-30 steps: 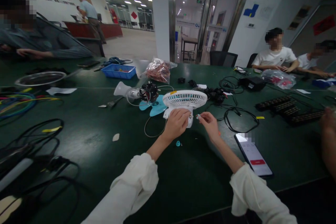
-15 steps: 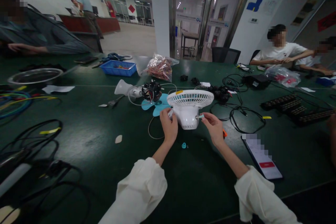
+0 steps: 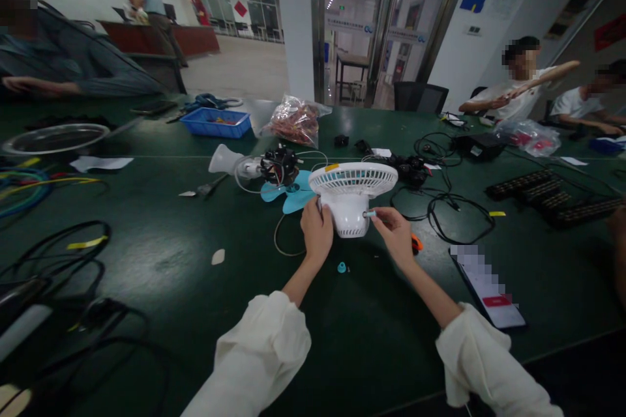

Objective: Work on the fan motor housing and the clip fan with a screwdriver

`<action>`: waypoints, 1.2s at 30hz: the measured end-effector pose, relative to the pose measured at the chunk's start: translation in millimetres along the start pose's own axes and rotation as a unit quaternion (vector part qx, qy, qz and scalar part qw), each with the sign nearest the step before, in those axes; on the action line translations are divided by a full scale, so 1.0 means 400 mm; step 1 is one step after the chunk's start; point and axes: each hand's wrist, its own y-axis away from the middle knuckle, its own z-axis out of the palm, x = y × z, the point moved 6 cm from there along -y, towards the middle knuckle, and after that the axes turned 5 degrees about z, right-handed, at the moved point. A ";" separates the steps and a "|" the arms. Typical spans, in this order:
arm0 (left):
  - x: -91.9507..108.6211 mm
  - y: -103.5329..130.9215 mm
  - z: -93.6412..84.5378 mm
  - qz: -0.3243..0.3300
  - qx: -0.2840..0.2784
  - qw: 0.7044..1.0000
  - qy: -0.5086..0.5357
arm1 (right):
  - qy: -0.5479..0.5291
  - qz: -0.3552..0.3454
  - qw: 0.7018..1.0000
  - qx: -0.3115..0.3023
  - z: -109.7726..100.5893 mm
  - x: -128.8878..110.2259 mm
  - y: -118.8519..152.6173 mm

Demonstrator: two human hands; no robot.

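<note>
A white fan housing (image 3: 349, 214) with a slotted guard rim stands on the green table in front of me. My left hand (image 3: 317, 225) is closed on its left side, the fingertips partly hidden. At the housing's right side my right hand (image 3: 394, 228) pinches a small light-blue rod-shaped part (image 3: 371, 214), its tip at a hole in the housing. Behind and left lie blue fan blades (image 3: 293, 194) and a dark fan motor (image 3: 281, 168) joined to a white stand. A small teal cap (image 3: 342, 267) rests on the table nearer to me.
A phone (image 3: 489, 293) lies to the right, with an orange object (image 3: 417, 244) near my right wrist. Black cables (image 3: 460, 221) coil beyond. At the back are a blue tray (image 3: 215, 124) and a bag of reddish parts (image 3: 295, 122). Several people sit or stand around.
The view has shifted slightly. Both hands keep their hold on the housing and the light-blue part, which sits a little closer to the housing. A person at the right has raised an arm.
</note>
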 end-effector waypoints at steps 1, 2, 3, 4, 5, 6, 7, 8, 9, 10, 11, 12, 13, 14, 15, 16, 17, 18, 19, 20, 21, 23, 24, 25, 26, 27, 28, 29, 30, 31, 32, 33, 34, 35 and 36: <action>0.002 0.000 0.002 0.001 -0.005 1.000 -0.002 | 0.000 -0.001 1.000 -0.001 0.000 0.001 -0.001; 0.003 0.000 0.003 0.002 -0.009 1.000 -0.003 | -0.001 -0.001 1.000 -0.003 0.000 0.001 -0.002; 0.004 0.000 0.005 0.003 -0.013 1.000 -0.004 | -0.003 -0.002 1.000 -0.005 0.000 0.001 -0.003; 0.005 0.000 0.006 0.004 -0.015 1.000 -0.004 | -0.008 -0.002 1.000 -0.007 0.001 0.000 -0.003; 0.007 0.000 0.006 0.005 -0.017 1.000 -0.004 | -0.015 0.000 1.000 -0.010 0.003 -0.001 -0.003; 0.009 0.000 0.007 0.007 -0.019 1.000 -0.004 | -0.025 0.002 1.000 -0.013 0.005 -0.002 -0.002; 0.011 0.000 0.008 0.010 -0.021 1.000 -0.003 | -0.035 0.005 0.999 -0.016 0.007 -0.004 -0.001; 0.014 0.000 0.008 0.013 -0.023 1.000 -0.003 | -0.046 0.009 0.999 -0.017 0.009 -0.006 0.000; 0.017 -0.001 0.008 0.016 -0.025 1.000 -0.003 | -0.055 0.011 0.998 -0.016 0.011 -0.007 0.002; 0.021 -0.001 0.009 0.019 -0.027 0.999 -0.004 | -0.062 0.013 0.998 -0.016 0.013 -0.009 0.003; 0.024 -0.001 0.009 0.021 -0.028 0.999 -0.006 | -0.065 0.016 0.998 -0.016 0.015 -0.009 0.005; 0.027 -0.001 0.008 0.023 -0.030 0.999 -0.007 | -0.068 0.019 0.997 -0.018 0.016 -0.008 0.006; 0.029 -0.001 0.008 0.024 -0.031 0.999 -0.010 | -0.070 0.025 0.997 -0.022 0.018 -0.005 0.008; 0.030 -0.001 0.008 0.025 -0.032 0.999 -0.012 | -0.072 0.031 0.997 -0.028 0.020 -0.001 0.009; 0.031 0.000 0.007 0.026 -0.034 0.999 -0.015 | -0.073 0.036 0.996 -0.036 0.022 0.003 0.011; 0.032 0.000 0.007 0.026 -0.036 0.999 -0.019 | -0.076 0.039 0.995 -0.043 0.023 0.008 0.013; 0.032 0.000 0.007 0.026 -0.038 0.999 -0.024 | -0.079 0.039 0.995 -0.048 0.023 0.011 0.014; 0.032 0.000 0.007 0.025 -0.039 0.998 -0.029 | -0.083 0.037 0.995 -0.052 0.023 0.013 0.016; 0.032 0.000 0.007 0.023 -0.041 0.998 -0.036 | -0.087 0.035 0.994 -0.055 0.022 0.014 0.018; 0.032 0.000 0.007 0.021 -0.043 0.998 -0.042 | -0.092 0.032 0.994 -0.058 0.022 0.015 0.019; 0.032 0.000 0.008 0.019 -0.045 0.998 -0.049 | -0.097 0.029 0.993 -0.063 0.022 0.014 0.021; 0.034 0.001 0.008 0.013 -0.049 0.997 -0.064 | -0.108 0.021 0.991 -0.075 0.024 0.010 0.024; 0.035 0.002 0.008 0.009 -0.050 0.996 -0.072 | -0.112 0.015 0.990 -0.080 0.025 0.007 0.026; 0.035 0.004 0.007 0.005 -0.051 0.995 -0.081 | -0.115 0.007 0.990 -0.084 0.026 0.004 0.028; 0.036 0.006 0.005 0.002 -0.052 0.995 -0.088 | -0.116 0.000 0.989 -0.087 0.027 0.001 0.031; 0.037 0.008 0.003 -0.001 -0.052 0.994 -0.095 | -0.116 -0.006 0.989 -0.090 0.027 -0.001 0.033; 0.037 0.011 0.000 -0.003 -0.052 0.993 -0.103 | -0.115 -0.009 0.989 -0.094 0.028 -0.002 0.037; 0.038 0.015 -0.004 -0.003 -0.053 0.992 -0.113 | -0.115 -0.010 0.988 -0.098 0.030 -0.003 0.040; 0.038 0.019 -0.009 -0.002 -0.055 0.991 -0.125 | -0.117 -0.009 0.988 -0.105 0.032 -0.003 0.045; 0.038 0.023 -0.015 -0.001 -0.055 0.989 -0.139 | -0.119 -0.008 0.987 -0.112 0.034 -0.004 0.050; 0.037 0.028 -0.022 0.000 -0.056 0.987 -0.152 | -0.121 -0.005 0.985 -0.120 0.037 -0.004 0.055; 0.036 0.033 -0.029 0.001 -0.057 0.985 -0.164 | -0.122 -0.002 0.984 -0.129 0.041 -0.004 0.062; 0.035 0.038 -0.036 0.003 -0.058 0.983 -0.173 | -0.121 0.001 0.983 -0.137 0.044 -0.004 0.068; 0.034 0.042 -0.043 0.005 -0.060 0.982 -0.176 | -0.117 0.004 0.983 -0.145 0.048 -0.005 0.074; 0.033 0.047 -0.050 0.006 -0.061 0.982 -0.179 | -0.111 0.006 0.982 -0.149 0.050 -0.006 0.080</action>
